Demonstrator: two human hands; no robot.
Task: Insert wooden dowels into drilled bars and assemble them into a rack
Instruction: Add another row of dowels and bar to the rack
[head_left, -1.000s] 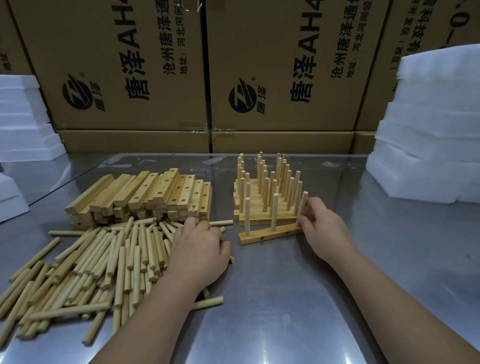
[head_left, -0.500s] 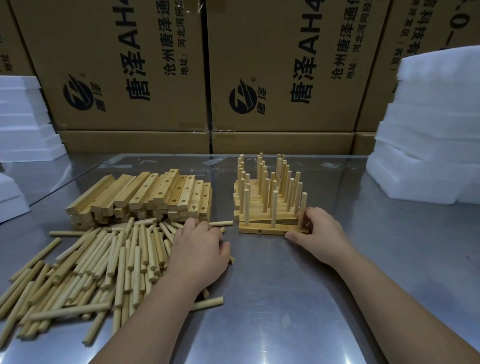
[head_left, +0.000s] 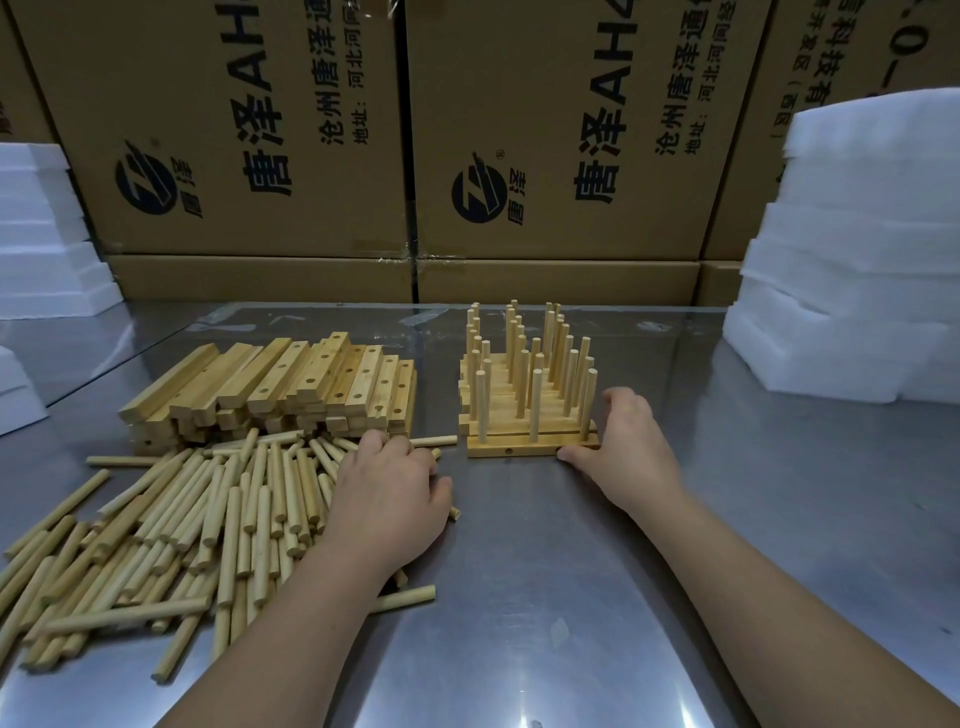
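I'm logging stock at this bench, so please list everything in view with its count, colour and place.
loose dowels: heap, too many to count, pale wood, table's near left.
drilled bars: stack, too many to count, light wood, behind the heap.
dowelled bars: several rows packed together, light wood, table centre.
front bar: one, light wood, three upright dowels, nearest row.
cardboard boxes: at least three, brown with black print, behind the table.
foam blocks: stacks, white, left and right edges.
table: one, shiny metal.
left hand: rests on the loose dowels, fingers curled down.
right hand: holds the front bar's right end.
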